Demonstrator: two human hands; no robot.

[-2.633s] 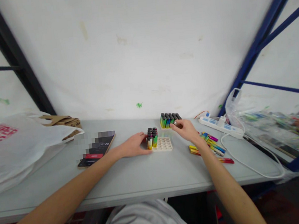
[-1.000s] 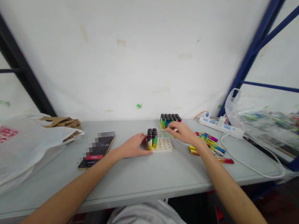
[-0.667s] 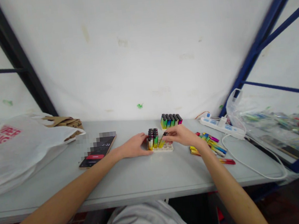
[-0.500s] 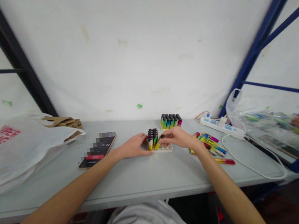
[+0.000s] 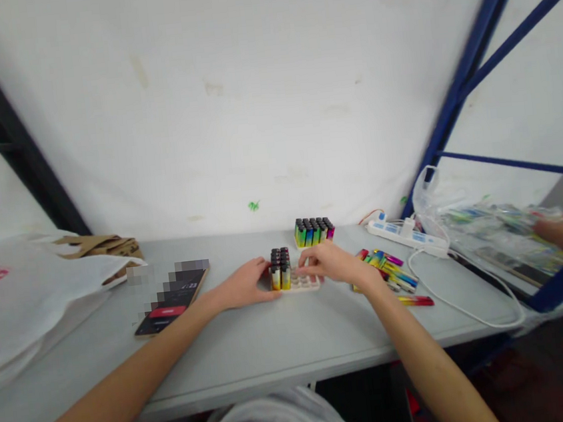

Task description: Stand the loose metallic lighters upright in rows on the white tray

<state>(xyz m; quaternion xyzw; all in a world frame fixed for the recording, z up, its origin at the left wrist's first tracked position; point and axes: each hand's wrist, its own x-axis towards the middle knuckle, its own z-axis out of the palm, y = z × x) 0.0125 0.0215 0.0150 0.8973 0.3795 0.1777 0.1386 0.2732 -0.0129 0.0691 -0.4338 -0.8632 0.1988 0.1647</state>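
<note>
Upright lighters (image 5: 280, 268) with black tops stand in two columns at the left end of a white tray (image 5: 309, 287). Round holes show in the tray's right part. My left hand (image 5: 246, 284) grips the tray's left end, thumb at the front corner and fingers behind. Over the holes hovers my right hand (image 5: 328, 262), its fingers loosely bent and slightly apart, with no lighter visible in them. Just right of my right wrist lies a loose pile of colourful lighters (image 5: 388, 270).
A filled block of lighters (image 5: 314, 232) stands behind the tray. To the left are a phone (image 5: 175, 299) and a white plastic bag (image 5: 34, 297). A power strip (image 5: 407, 236) with a trailing cable lies right. Another person's hands (image 5: 560, 230) are beyond the blue post.
The lighter tilted in my right hand now stands upright in the tray, and that hand has let go. My left hand stays at the tray. The view has shifted slightly.
</note>
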